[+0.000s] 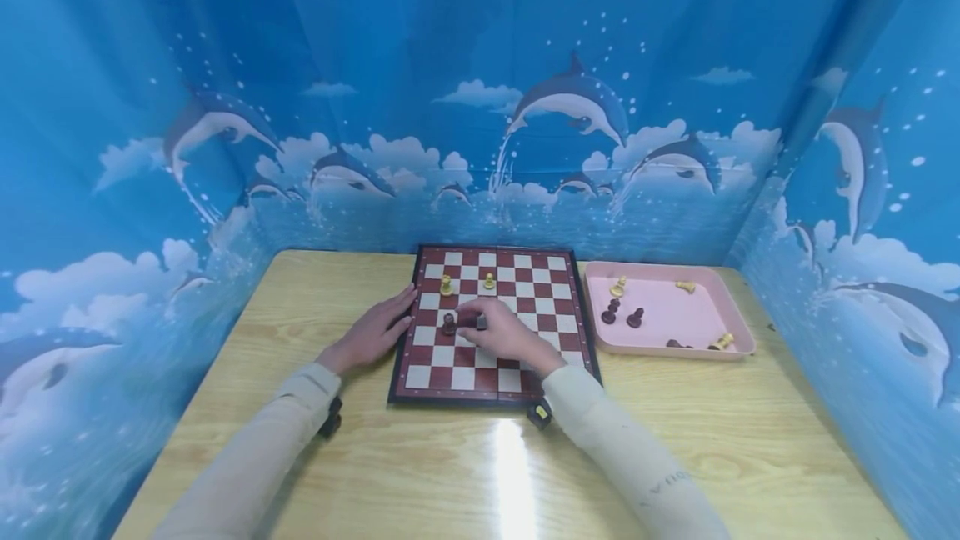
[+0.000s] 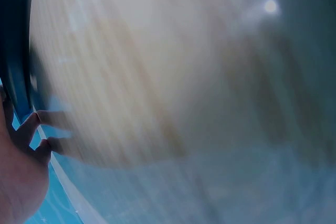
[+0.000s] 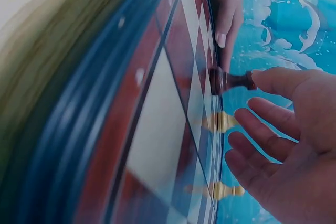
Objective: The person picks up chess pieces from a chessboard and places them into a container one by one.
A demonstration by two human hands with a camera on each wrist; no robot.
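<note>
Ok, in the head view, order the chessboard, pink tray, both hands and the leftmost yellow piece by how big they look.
1. Chessboard, largest
2. Pink tray
3. Left hand and right hand, too alike to rank
4. Leftmost yellow piece, smallest

Blue dolphin-print curtain (image 1: 450, 40), probably fabric, around wood-grain table (image 1: 405, 473); white glare (image 1: 513, 482).

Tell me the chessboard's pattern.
The chessboard has dark red and white checks, clearest in the head view.
</note>
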